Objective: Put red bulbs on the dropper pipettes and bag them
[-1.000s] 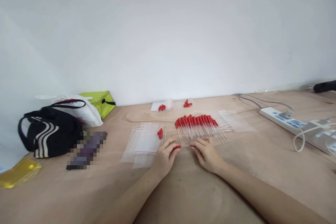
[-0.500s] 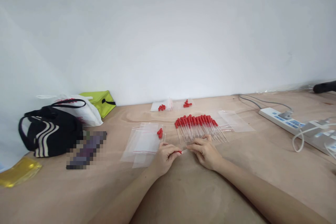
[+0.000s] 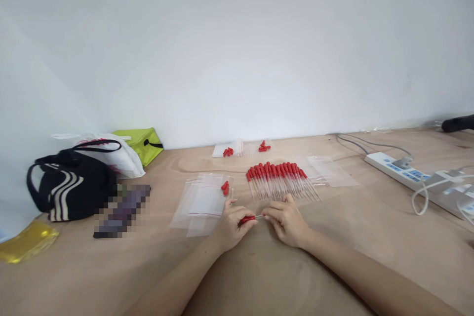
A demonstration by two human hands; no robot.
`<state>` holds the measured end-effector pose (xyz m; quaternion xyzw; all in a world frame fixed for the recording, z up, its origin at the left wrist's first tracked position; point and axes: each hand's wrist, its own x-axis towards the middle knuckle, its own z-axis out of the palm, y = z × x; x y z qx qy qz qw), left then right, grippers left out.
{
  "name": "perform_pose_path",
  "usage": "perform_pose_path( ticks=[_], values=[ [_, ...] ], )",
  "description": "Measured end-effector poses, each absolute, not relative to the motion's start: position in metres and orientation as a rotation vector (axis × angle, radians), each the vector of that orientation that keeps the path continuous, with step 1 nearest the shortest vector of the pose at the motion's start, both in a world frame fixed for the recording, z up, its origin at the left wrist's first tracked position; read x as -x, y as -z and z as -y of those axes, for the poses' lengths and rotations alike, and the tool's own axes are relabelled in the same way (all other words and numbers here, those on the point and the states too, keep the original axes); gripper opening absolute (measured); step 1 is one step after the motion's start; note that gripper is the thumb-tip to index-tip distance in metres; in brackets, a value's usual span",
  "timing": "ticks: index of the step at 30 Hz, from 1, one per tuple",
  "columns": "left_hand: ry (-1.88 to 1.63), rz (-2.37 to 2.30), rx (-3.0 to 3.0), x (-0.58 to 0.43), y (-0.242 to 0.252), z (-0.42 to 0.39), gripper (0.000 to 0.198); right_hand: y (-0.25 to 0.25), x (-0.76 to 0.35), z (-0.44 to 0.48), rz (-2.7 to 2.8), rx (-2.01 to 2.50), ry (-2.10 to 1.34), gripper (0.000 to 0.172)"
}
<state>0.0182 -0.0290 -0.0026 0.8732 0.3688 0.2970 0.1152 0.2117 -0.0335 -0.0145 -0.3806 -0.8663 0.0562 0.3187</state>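
Between the thumb and fingers of my left hand [image 3: 230,226] is a red rubber bulb [image 3: 247,218]. My right hand [image 3: 289,220] pinches a thin clear tube [image 3: 259,217], whose near end meets the bulb, so the two look like one dropper. Just beyond my hands lies a fanned row of droppers [image 3: 277,172], red bulbs away from me and clear stems towards me. A few loose red bulbs [image 3: 225,188] rest on clear zip bags [image 3: 202,200] behind my left hand, with a thin tube [image 3: 232,193] beside them.
Two small piles of red bulbs [image 3: 264,146] lie on bags near the wall. More clear bags [image 3: 333,172] are right of the row. A white power strip [image 3: 396,167] with cables stands at the right. A black bag [image 3: 79,185] and a lime-green bag [image 3: 142,145] are at the left.
My right hand has shifted slightly left, closer to my left hand. More of the red bulb now shows between my left fingers.
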Motion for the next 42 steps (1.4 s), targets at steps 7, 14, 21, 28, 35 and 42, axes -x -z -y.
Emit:
perform_pose_path(
  ticks=[7,14,21,28,35,42],
  values=[
    [-0.905,-1.074,-2.6,-0.018,0.002,0.028,0.018,0.013,-0.206,0.034,2.276,1.006,-0.212,0.024],
    [-1.086,-1.248,-2.665,-0.012,-0.003,0.021,0.013,0.003,-0.204,0.03,2.384,1.103,0.068,0.017],
    [-1.2,-2.026,-2.233,0.004,0.001,0.003,0.02,-0.003,-0.189,0.003,1.993,1.534,-0.11,0.016],
    [-0.963,-2.157,-2.006,0.011,0.004,0.0,0.023,-0.002,-0.148,-0.033,1.88,1.791,-0.038,0.014],
    [-0.789,-2.173,-2.034,0.009,0.002,0.001,0.021,-0.001,-0.145,-0.034,1.979,1.779,0.026,0.015],
    [-0.752,-2.018,-2.263,0.018,0.005,-0.008,0.023,-0.007,-0.125,-0.009,2.076,1.658,-0.171,0.022]
  ],
)
